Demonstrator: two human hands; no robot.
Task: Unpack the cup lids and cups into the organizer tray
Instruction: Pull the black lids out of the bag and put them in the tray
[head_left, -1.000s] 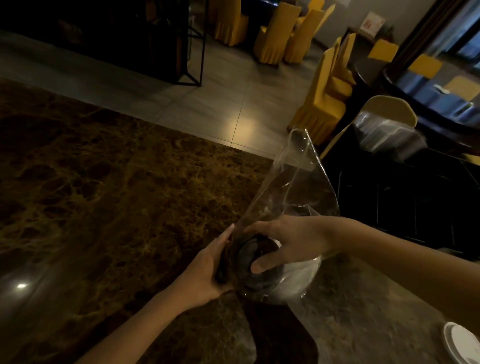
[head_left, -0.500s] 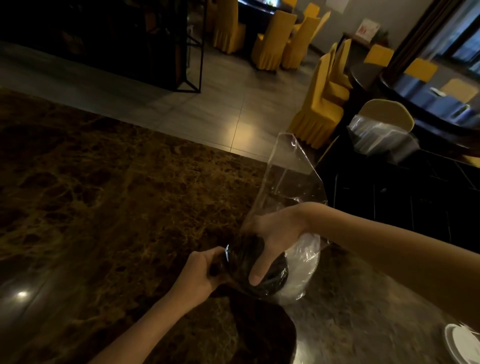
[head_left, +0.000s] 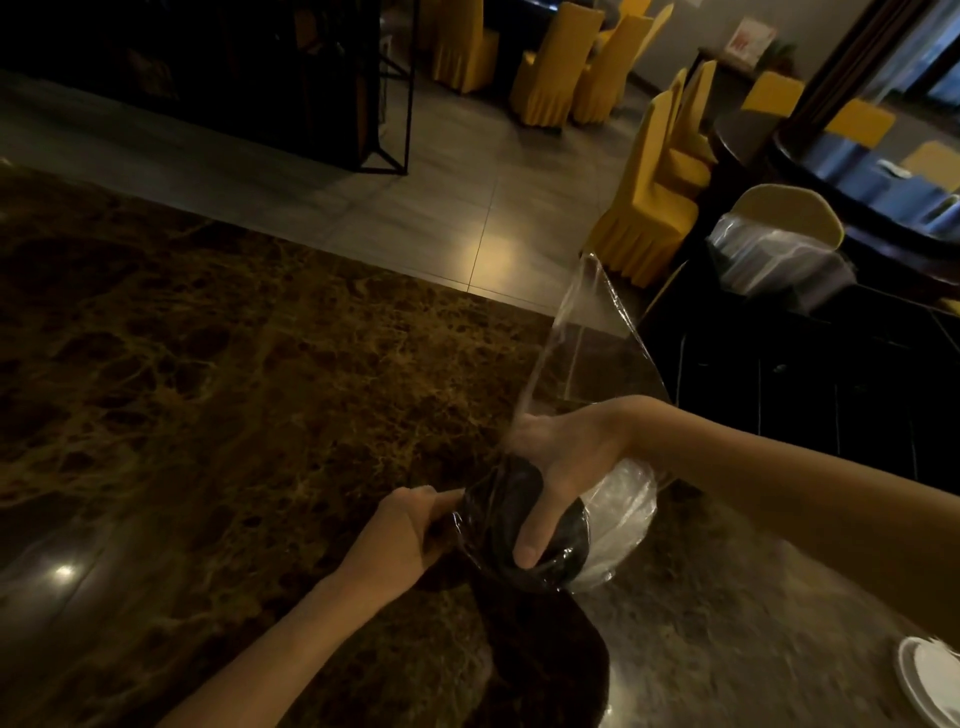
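1. right hand (head_left: 566, 457): closed over the top of the stack of black lids (head_left: 524, 525) through the clear plastic bag (head_left: 587, 364), thumb running down the stack's near face, the other fingers hidden behind it.
2. left hand (head_left: 410, 525): curled shut just left of the stack, pinching the bag's film at the stack's left edge.
3. stack of black lids: held low over the marble countertop (head_left: 208, 389), wholly inside the bag; whether it touches the counter cannot be told.
4. clear plastic bag: its empty upper part stands up and away from the stack, tapering to a corner; a crumpled whitish part bulges right of the stack.
5. white lid (head_left: 935, 680): lies on the countertop well to the right of the stack, cut by the frame edge.
6. dark organizer tray (head_left: 810, 395): beyond and right of the stack, detail lost in shadow; a second bagged bundle (head_left: 774, 260) rests at its far end.
7. yellow covered chairs (head_left: 649, 197): stand on the tiled floor far beyond the stack.
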